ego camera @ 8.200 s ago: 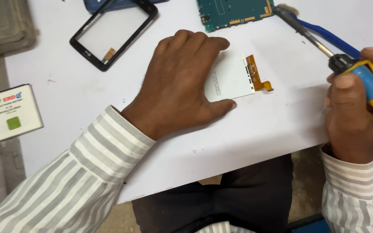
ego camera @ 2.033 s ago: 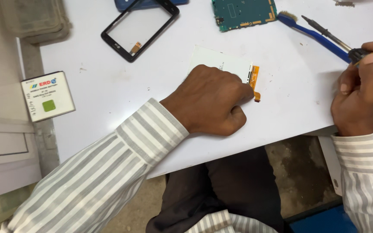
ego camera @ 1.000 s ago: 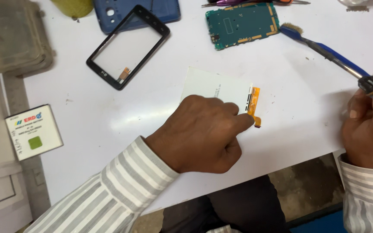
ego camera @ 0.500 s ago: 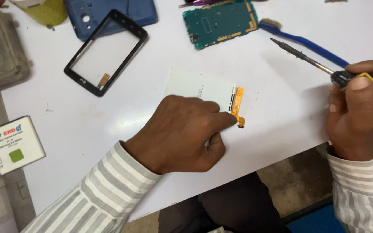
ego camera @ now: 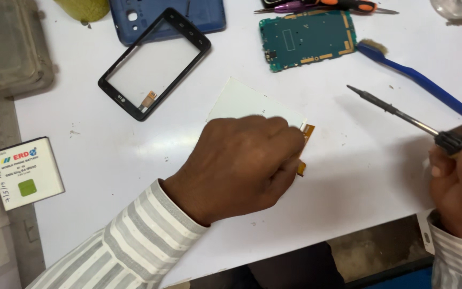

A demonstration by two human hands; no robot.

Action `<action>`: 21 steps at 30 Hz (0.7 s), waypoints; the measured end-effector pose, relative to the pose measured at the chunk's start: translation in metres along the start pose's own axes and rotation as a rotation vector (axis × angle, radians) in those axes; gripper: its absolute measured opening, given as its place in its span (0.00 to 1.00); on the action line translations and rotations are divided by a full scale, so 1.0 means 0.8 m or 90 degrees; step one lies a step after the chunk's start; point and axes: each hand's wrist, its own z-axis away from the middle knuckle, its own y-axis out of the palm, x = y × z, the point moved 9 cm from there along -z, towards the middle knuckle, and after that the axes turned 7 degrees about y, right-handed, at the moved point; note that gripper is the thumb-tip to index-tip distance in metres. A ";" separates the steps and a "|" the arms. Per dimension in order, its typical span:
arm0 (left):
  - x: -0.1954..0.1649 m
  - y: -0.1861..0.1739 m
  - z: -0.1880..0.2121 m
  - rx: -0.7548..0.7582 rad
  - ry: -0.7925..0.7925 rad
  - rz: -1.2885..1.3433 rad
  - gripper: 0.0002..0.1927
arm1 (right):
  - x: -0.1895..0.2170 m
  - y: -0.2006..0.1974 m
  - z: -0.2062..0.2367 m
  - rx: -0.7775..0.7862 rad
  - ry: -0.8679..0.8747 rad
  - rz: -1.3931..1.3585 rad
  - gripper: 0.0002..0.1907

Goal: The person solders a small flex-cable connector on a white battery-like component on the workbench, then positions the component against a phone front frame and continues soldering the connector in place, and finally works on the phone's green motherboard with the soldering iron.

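Surface: white table [ego camera: 348, 176], front edge running along the bottom of the view.
Centre: white display panel [ego camera: 241, 101] with orange ribbon cable [ego camera: 308, 130], lying flat.
Upper left: black screen frame [ego camera: 153, 64], partly over a blue back cover [ego camera: 199, 13].
Upper middle: green circuit board [ego camera: 306, 40], flat.
Right of board: blue brush [ego camera: 418, 80], laid at a slant.
Top edge: screwdrivers [ego camera: 322, 5], partly cut off.
Left edge: white battery [ego camera: 25, 172], half over the table's rim.
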 end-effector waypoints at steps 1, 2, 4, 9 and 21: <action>0.007 -0.003 0.000 -0.015 -0.011 -0.008 0.06 | -0.011 -0.004 0.001 -0.005 0.012 0.000 0.17; 0.013 -0.003 0.000 -0.009 -0.021 -0.012 0.09 | -0.022 -0.009 0.001 -0.010 0.024 0.000 0.15; 0.029 -0.006 0.000 0.000 -0.039 -0.021 0.14 | -0.038 -0.014 0.006 -0.035 0.031 0.094 0.12; 0.041 -0.027 0.002 -0.028 -0.005 -0.019 0.34 | -0.020 0.004 0.014 -0.056 -0.093 0.604 0.13; 0.035 -0.013 0.030 0.011 -0.023 -0.096 0.40 | 0.013 0.041 0.004 -0.023 -0.014 0.028 0.19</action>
